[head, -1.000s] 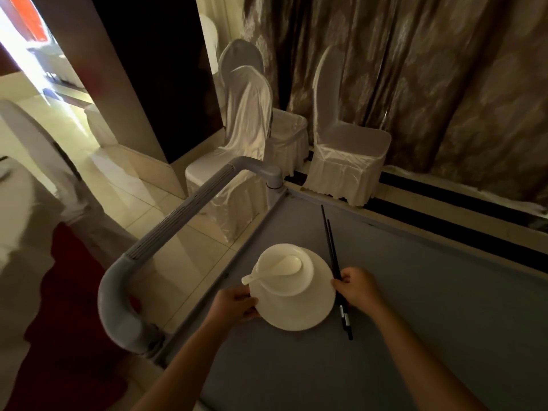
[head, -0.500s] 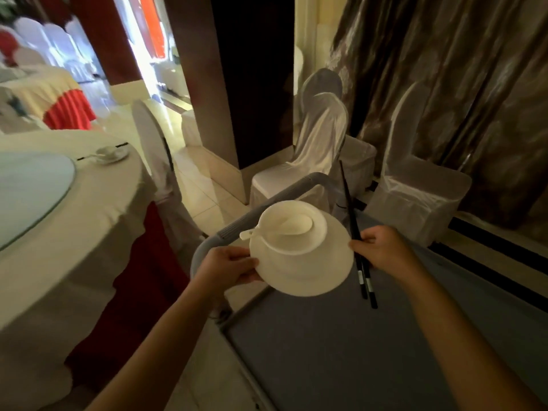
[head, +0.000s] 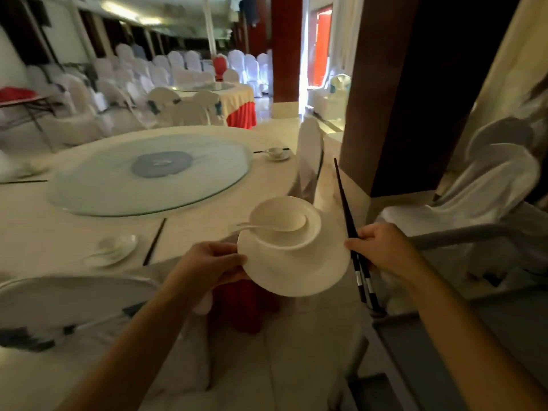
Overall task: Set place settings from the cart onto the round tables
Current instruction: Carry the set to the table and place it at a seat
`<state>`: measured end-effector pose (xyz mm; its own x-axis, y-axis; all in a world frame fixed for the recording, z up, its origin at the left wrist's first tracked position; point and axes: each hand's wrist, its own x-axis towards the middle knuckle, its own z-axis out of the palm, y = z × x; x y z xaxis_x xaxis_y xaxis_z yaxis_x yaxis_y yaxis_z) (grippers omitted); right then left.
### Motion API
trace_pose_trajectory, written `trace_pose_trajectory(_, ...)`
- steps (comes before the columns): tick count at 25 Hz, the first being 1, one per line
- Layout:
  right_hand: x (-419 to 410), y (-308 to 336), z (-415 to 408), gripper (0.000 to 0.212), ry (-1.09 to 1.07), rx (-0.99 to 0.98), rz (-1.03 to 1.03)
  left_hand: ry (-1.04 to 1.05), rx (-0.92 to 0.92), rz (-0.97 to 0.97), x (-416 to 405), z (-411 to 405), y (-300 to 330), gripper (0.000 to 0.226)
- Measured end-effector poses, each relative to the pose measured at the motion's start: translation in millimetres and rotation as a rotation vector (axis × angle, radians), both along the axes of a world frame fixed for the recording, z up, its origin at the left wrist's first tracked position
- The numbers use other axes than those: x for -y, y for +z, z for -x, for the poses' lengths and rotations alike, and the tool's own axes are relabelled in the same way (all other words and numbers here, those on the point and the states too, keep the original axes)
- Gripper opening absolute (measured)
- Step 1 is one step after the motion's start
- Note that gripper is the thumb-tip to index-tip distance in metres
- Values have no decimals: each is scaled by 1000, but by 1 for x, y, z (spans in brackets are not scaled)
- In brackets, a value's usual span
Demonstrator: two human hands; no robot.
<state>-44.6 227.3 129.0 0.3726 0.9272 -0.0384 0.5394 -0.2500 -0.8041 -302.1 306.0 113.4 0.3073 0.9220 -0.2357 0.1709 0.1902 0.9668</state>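
White plate [head: 296, 262] with bowl [head: 278, 221] and spoon [head: 267, 227], pinched by my left hand [head: 207, 265], has left the cart [head: 444, 351] for mid-frame; right hand [head: 382, 250] grips chopsticks [head: 347, 212], seemingly a pair. Round table [head: 59, 226] next.

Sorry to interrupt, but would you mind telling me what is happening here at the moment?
A person is carrying one place setting toward the round table. The left hand grips the rim of a white plate that bears a bowl with a white spoon in it. The right hand holds a pair of black chopsticks. Two settings already lie on the table. The grey cart stands at right.
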Motion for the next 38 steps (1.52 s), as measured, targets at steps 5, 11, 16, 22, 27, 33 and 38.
trace_pose_trajectory(5,-52,-4,161,15,223,-18,27,220,6,-25,18,175,4,14)
trace_pose_trajectory(11,-98,-7,383,12,593,-98,108,608,-29,56,65,379,12,14)
trace_pose_trajectory(16,-135,-3,535,17,842,-26,79,844,-16,61,87,503,13,13)
trace_pose_trajectory(22,-200,-8,711,18,1063,-58,111,1058,-9,16,70,634,12,15)
trace_pose_trajectory(27,-275,-2,857,13,1207,-63,97,1198,-22,6,23,749,22,18)
trace_pose_trajectory(33,-341,-3,1001,16,1324,-36,127,1283,-8,22,-29,873,12,16)
trace_pose_trajectory(38,-398,-18,1111,16,1312,-37,135,1280,9,22,-87,983,-3,16)
